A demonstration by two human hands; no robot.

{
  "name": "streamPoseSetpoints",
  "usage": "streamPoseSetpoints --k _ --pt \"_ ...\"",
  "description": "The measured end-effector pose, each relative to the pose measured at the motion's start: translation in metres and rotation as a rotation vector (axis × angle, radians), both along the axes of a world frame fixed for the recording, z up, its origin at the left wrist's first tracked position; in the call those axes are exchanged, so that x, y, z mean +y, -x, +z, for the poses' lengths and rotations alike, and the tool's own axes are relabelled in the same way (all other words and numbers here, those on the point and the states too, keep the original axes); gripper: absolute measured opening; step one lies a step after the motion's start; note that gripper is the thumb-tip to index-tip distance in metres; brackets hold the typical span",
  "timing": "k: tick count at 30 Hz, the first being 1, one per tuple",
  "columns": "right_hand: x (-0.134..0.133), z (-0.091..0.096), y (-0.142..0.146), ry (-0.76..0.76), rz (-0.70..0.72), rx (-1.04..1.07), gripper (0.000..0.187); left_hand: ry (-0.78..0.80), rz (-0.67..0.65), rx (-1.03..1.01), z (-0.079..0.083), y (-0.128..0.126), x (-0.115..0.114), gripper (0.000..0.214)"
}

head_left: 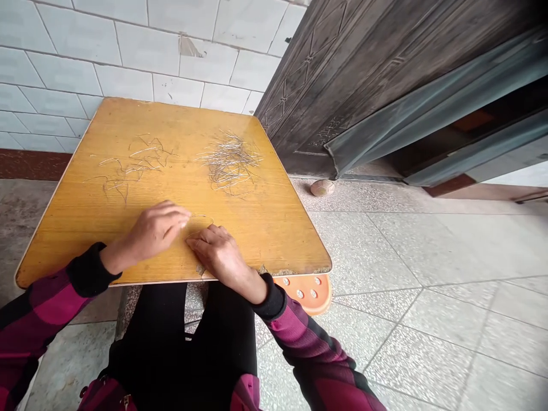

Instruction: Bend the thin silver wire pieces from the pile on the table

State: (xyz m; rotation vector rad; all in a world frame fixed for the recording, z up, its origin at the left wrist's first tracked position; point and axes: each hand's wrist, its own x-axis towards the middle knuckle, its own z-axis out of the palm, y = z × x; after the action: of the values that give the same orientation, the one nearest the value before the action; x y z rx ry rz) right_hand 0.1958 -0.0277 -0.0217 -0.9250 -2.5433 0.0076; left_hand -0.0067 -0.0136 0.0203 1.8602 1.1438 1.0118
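Observation:
Both my hands rest near the front edge of a yellow wooden table (265,228). My left hand (156,231) has its fingers pressed together, pinching one end of a thin wire piece (200,217). My right hand (218,251) is closed beside it, its fingertips at the same wire. A dense pile of thin silvery wires (229,160) lies at the table's far right. A looser scatter of bent wires (132,162) lies at the far left.
A white tiled wall stands behind the table. A dark wooden door (342,74) is at the right. A small ball (322,187) lies on the tiled floor by the door. An orange plastic stool (308,291) shows under the table's right corner.

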Motion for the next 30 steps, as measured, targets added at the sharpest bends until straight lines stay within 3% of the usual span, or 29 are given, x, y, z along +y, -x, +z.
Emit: streamPoseSetpoints --k 3,8,15,23,26,30 --pt "0.004 -0.003 -0.001 -0.003 0.007 0.019 0.018 -0.071 -0.192 0.161 -0.007 0.004 -0.02 0.024" --pt "0.004 -0.005 -0.003 0.027 0.013 0.043 0.02 -0.108 -0.273 0.281 -0.021 0.008 -0.03 0.037" --pt "0.001 -0.004 -0.005 0.024 0.014 0.048 0.019 -0.224 -0.269 0.447 -0.029 0.006 -0.037 0.041" --pt "0.004 -0.004 -0.025 0.06 -0.011 0.136 0.02 -0.706 -0.217 0.73 -0.039 0.004 -0.043 0.035" --pt "0.004 0.004 -0.05 0.075 -0.108 0.175 0.019 -0.731 -0.207 0.766 -0.038 0.003 -0.044 0.031" --pt "-0.016 0.013 -0.067 -0.02 -0.2 0.18 0.022 -0.731 -0.205 0.77 -0.039 0.003 -0.044 0.032"
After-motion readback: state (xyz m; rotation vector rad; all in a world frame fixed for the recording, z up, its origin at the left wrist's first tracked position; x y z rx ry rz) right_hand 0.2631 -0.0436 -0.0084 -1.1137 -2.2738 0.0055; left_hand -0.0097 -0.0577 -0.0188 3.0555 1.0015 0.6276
